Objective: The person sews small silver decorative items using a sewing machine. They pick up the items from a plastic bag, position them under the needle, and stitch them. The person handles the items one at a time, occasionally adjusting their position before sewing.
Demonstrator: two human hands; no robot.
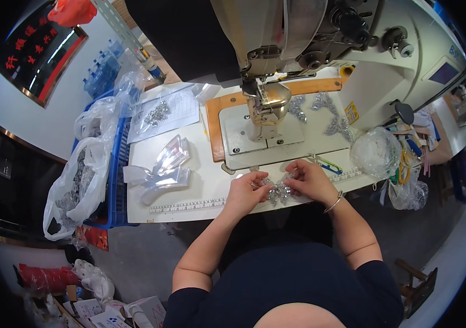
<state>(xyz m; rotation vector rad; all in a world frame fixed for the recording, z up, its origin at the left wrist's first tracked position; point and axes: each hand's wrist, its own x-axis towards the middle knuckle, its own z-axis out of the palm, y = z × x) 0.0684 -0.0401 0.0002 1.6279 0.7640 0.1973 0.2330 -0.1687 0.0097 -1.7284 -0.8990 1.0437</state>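
Note:
At the table's front edge, a silvery, glittering bow-shaped piece (280,192) is held between my two hands. My left hand (248,192) pinches its left side with thumb and fingers. On its right side, the fingers of my right hand (308,182) are closed around the edge. Just beyond my hands stands the sewing machine (268,104), its presser foot area over a metal plate (244,131). More silvery glitter pieces (336,117) lie right of the needle area. Small green-handled thread snips (328,165) rest beside my right hand.
Clear plastic strips (167,172) lie left on the white table (140,212). Behind them, a paper sheet (178,112) carries a glittery heap (157,112). A blue crate (117,180) with plastic bags adjoins the left edge. A bundle of clear thread (376,153) sits at right.

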